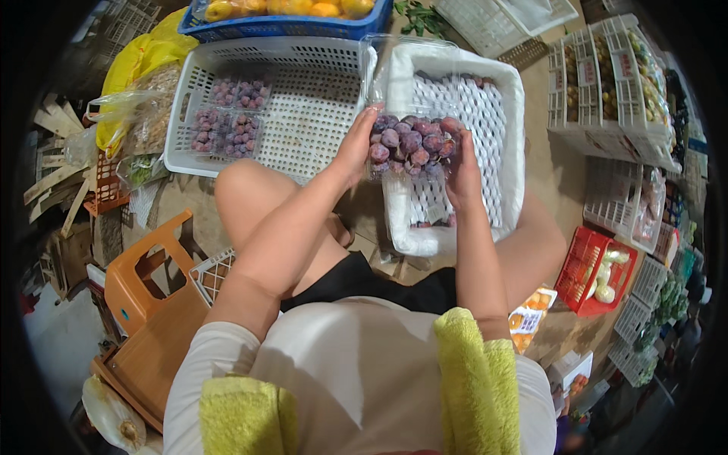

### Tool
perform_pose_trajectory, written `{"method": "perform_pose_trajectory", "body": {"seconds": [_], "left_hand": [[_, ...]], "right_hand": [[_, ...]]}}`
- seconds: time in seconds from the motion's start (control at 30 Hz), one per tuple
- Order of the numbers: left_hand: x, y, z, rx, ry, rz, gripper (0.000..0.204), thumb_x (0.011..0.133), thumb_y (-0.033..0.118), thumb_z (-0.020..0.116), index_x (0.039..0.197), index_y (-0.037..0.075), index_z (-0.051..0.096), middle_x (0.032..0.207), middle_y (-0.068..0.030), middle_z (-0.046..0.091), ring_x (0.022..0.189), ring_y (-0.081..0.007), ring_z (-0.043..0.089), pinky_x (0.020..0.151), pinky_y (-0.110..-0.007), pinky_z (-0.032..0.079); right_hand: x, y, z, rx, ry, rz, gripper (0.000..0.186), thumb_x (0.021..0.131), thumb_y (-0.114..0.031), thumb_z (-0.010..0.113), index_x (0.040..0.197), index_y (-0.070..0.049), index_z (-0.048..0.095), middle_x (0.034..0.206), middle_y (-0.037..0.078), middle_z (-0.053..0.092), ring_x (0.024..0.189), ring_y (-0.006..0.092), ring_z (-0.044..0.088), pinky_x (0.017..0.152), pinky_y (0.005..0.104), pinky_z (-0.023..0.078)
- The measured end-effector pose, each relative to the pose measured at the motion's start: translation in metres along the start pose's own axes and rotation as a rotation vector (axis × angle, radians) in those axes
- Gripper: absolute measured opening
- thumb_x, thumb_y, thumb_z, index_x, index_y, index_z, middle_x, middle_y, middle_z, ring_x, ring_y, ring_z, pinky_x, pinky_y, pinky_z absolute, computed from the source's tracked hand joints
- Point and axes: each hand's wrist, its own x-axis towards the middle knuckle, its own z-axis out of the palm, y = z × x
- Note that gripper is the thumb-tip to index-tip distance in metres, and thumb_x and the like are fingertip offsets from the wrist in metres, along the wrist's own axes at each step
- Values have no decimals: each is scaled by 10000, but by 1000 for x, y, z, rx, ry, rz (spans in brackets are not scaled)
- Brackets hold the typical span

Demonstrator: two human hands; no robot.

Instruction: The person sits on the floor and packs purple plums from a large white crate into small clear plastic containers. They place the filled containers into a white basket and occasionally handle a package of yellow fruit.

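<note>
Left hand [355,144] is flat with fingers together, pressed against the left side of a clear punnet [413,145] full of purple plums. Right hand [462,171] cups the punnet's right side, fingers curled on the wall, thumb side up. The punnet is clamped between both palms and held in the air, above the near-left part of the foam box [509,114]; its lid looks raised behind it, though I can't tell if it is hinged fully open.

Left of the foam box sits a white crate [311,106] holding three filled punnets [231,117] in its far-left corner. Beyond the crate is a blue crate [288,26] of yellow fruit. Right of the foam box stand stacked white baskets [607,83], and nearer the person a red basket [588,269].

Risk, as I judge it: the punnet is heaped and held only by side pressure. Squeezing thin plastic could bow the walls and pop plums out, and a tilt with the lid unlatched could spill them over the knees.
</note>
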Motion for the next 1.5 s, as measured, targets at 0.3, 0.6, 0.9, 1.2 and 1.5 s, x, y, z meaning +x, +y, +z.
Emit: {"method": "perform_pose_trajectory", "body": {"seconds": [0.3, 0.6, 0.9, 1.2, 1.5], "left_hand": [[-14, 28, 43, -5, 1, -247, 587, 1006, 556, 331, 1379, 117, 445, 1350, -125, 548, 1119, -273, 632, 965, -444, 513], [-2, 25, 30, -110, 35, -271, 495, 1018, 455, 347, 1291, 69, 496, 1231, -121, 601, 1112, -210, 608, 947, -406, 500], [-2, 17, 8, -19, 120, -222, 409, 1035, 353, 356, 1299, 67, 483, 1193, -85, 612, 1093, -202, 610, 929, -399, 511], [-3, 4, -9, 124, 109, -232, 427, 1025, 373, 412, 1279, 38, 484, 1180, -114, 616, 1031, -193, 629, 918, -359, 508], [3, 2, -18, 75, 100, -196, 414, 1038, 353, 415, 1263, 15, 497, 1164, -115, 624, 1036, -184, 623, 908, -352, 511]], "right_hand": [[-17, -22, 2, 99, 93, 30, 473, 1051, -443, 329, 1278, -86, 542, 1252, 77, 567, 1222, 196, 494, 1052, 354, 376], [-21, -13, -8, -157, 194, 43, 573, 1030, -517, 345, 1417, -102, 421, 1454, 35, 419, 1314, 251, 377, 1102, 423, 263], [-12, 0, 1, -59, 189, 101, 449, 1012, -438, 468, 1336, -127, 486, 1315, 2, 512, 1252, 175, 431, 1019, 371, 342], [-16, 11, 10, -187, 170, 21, 567, 967, -282, 587, 1452, -86, 368, 1350, 101, 486, 1212, 213, 485, 1036, 344, 394], [-6, 5, -2, -783, 211, -294, 316, 904, -166, 680, 1180, -28, 613, 1194, 72, 603, 1066, 161, 556, 951, 304, 432]]}}
